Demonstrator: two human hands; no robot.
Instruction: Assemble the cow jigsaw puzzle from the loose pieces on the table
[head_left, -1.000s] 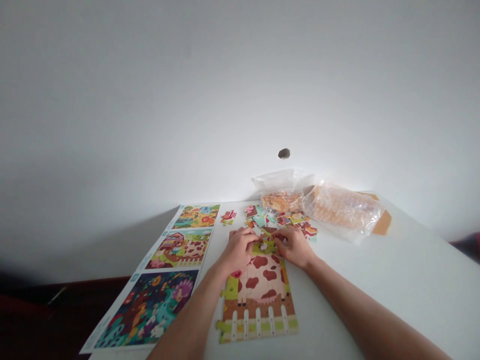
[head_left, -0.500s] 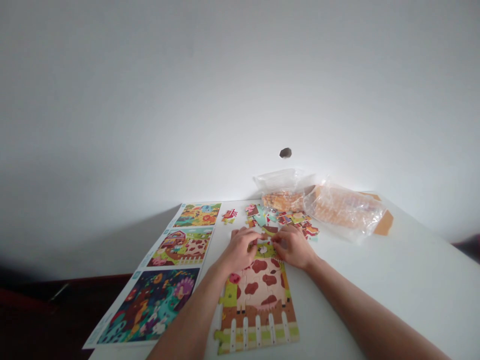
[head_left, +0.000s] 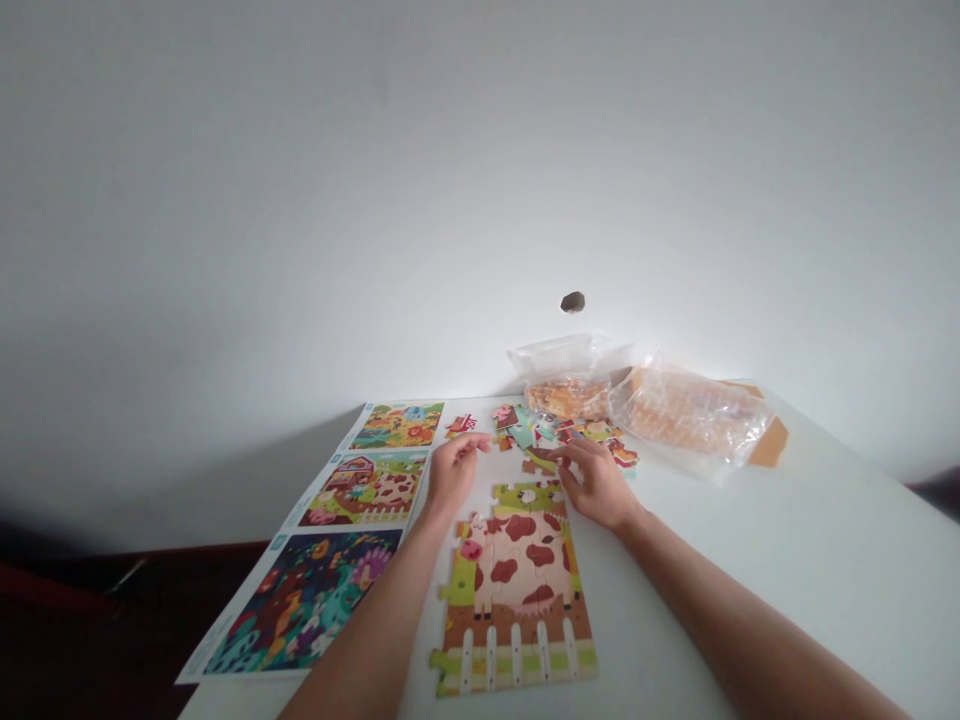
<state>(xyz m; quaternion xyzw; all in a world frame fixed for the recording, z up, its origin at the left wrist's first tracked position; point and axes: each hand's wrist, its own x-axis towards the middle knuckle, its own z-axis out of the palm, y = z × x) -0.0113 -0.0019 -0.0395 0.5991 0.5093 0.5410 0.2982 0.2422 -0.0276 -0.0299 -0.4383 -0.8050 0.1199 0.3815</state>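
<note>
An assembled section of jigsaw puzzle (head_left: 517, 590) lies on the table between my forearms, showing a spotted cow, a white fence and a sheep on top. Beyond its upper left corner my left hand (head_left: 454, 475) hovers with fingers loosely stretched, holding nothing I can see. To the upper right, my right hand (head_left: 598, 485) reaches over the loose puzzle pieces (head_left: 525, 430), fingers apart. Its fingertips are at a brown and green puzzle piece (head_left: 537, 460); whether they touch it I cannot tell.
A picture sheet (head_left: 360, 490) with three printed scenes lies on the left. One red puzzle piece (head_left: 460, 424) sits apart beside it. At the back are clear plastic bags (head_left: 690, 410) with orange-brown contents and a piece of cardboard (head_left: 771, 445), before a white wall (head_left: 300, 200).
Both hands have left the puzzle's top edge. The left moved up and left; the right moved slightly up and right to the loose pieces. The sheep part now shows uncovered.
</note>
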